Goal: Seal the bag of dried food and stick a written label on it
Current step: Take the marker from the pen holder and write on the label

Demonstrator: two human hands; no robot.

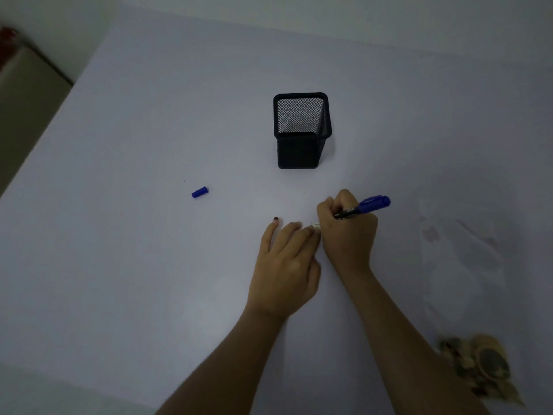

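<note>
From the head view I find my right hand [347,232] curled around a blue marker [363,207], its long axis running from the capped rear end at upper right down to the tip at lower left, the tip hidden behind the fingers. My left hand [284,265] lies flat on the white table [149,265] with fingers straight, fingertips touching a small white label [315,225] just beside the right hand. Any writing on the label is too small and dim to read; none can be reported. The marker's blue cap [200,192] lies apart to the left. A black mesh pen holder [302,130] stands upright beyond the hands. At the right, a clear bag [463,259] lies flat, faintly visible, with what appears to be dried food [481,366] near the lower right edge.
</note>
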